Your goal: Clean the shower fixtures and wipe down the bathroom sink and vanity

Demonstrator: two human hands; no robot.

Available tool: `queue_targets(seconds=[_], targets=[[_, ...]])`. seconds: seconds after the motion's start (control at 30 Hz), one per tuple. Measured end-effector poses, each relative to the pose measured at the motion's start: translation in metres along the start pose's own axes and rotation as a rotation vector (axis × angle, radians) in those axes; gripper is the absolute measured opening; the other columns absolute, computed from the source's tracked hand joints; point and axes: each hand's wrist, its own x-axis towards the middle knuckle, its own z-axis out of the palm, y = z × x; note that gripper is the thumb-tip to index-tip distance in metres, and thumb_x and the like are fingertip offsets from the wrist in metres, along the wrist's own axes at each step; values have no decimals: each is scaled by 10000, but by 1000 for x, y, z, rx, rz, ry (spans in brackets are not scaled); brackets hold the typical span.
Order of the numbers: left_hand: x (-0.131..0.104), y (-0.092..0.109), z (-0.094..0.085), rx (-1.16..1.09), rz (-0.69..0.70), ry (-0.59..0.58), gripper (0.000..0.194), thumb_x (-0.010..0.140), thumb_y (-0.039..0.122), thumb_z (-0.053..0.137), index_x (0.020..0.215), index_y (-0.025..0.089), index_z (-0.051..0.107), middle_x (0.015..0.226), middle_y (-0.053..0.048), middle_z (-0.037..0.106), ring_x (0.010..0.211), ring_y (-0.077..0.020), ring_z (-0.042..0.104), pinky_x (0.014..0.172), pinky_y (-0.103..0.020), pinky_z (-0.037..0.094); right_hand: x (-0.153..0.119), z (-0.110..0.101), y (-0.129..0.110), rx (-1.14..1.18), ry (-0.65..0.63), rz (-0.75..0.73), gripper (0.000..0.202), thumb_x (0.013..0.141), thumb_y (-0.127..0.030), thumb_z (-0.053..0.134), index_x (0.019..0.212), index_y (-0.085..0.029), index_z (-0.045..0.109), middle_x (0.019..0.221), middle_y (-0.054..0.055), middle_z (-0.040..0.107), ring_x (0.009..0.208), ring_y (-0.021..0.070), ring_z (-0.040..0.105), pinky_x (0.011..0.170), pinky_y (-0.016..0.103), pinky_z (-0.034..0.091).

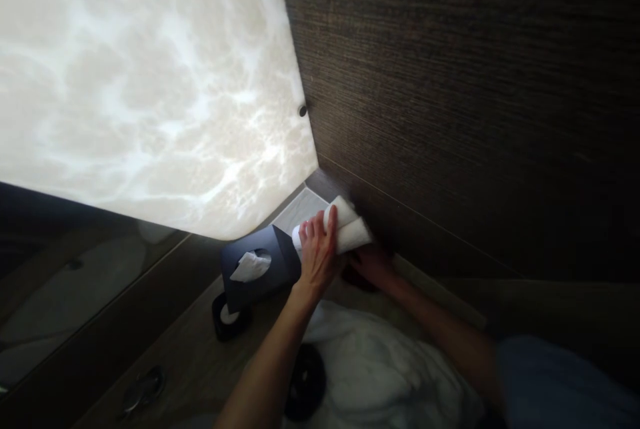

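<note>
My left hand (317, 256) reaches into the corner of the counter, its fingers curled over rolled white towels (354, 234) that lie side by side. In the shadow just to the right, my right hand (374, 264) is beside the towels' lower end, close to a dark reddish thing (359, 278) whose kind I cannot make out. Its fingers are too dark to read. A dark tissue box (267, 288) with a white tissue (250, 267) poking out stands left of my left hand.
A small black dish (220, 329) with something white in it sits by the tissue box. White crumpled cloth (380, 362) and a round black object (307, 379) are below my arms. A chrome fitting (143, 389) is lower left. A lit panel (175, 82) and dark wall (450, 116) meet at the corner.
</note>
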Motion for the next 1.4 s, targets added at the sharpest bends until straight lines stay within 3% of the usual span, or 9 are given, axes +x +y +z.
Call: queue_targets(seconds=[0.17,0.27,0.4,0.5,0.63,0.77,0.93,1.17,1.4], targets=[[-2,3,51,98,37,-317,811,819,109,537,1566,99,221,1442,-237,430,1244,-385,480,1116,-595,322,-232,-42,91,-254,158,2,480,901,-233,538,1381,-213,524,1449,124,490,1253,316,504,1027,520,483],[-13,13,39,114,84,-323,789,854,155,585,1563,110,244,1538,-265,339,1396,-436,365,1161,-625,259,-292,-63,113,-231,205,106,385,927,-281,477,1299,-195,529,1274,142,556,1107,288,573,932,485,512],[-62,7,-20,-2,183,120,726,875,328,676,1512,196,354,1536,-168,426,1460,-313,332,1240,-549,181,-245,-68,89,-33,212,47,422,896,-238,500,1317,-248,531,1306,97,552,1153,244,566,988,437,493],[-102,-31,-52,-42,-333,518,561,959,356,532,1455,113,431,1449,-219,507,1405,-304,414,1218,-524,248,-179,-57,54,78,-22,-104,568,793,-148,531,1343,-283,573,1426,69,508,1295,270,480,1068,485,451],[-116,-83,-53,-434,-926,297,703,996,411,384,1525,-34,255,1578,-273,304,1485,-327,298,1227,-459,253,-91,-52,15,-5,-325,-247,360,793,-266,642,1140,-302,730,1307,65,627,1318,350,446,1127,666,283],[-102,-88,-43,-575,-942,209,651,1010,382,354,1546,25,259,1569,-216,354,1466,-285,349,1224,-398,260,-6,-39,-19,-153,-74,-384,489,900,-397,624,1376,-291,589,1513,88,458,1405,347,353,1187,604,222],[-120,-95,-37,-655,-901,208,641,1022,421,293,1543,48,280,1586,-158,355,1474,-217,337,1225,-338,263,48,24,-16,-308,-57,-518,647,889,-477,636,1492,-345,442,1617,99,285,1478,423,218,1171,680,174],[-211,-139,9,-35,-701,-85,513,1020,358,334,1506,214,413,1641,-53,261,1531,-318,151,1226,-614,142,26,20,-14,-200,25,-469,583,943,-450,534,1486,-250,464,1616,124,279,1483,375,242,1189,603,244],[-202,-138,24,-68,-737,67,548,1021,342,328,1520,117,360,1626,-134,287,1516,-346,180,1222,-617,158,-120,-23,35,-118,15,-127,655,921,-583,489,1498,-279,429,1548,135,377,1355,355,440,1058,561,445]])
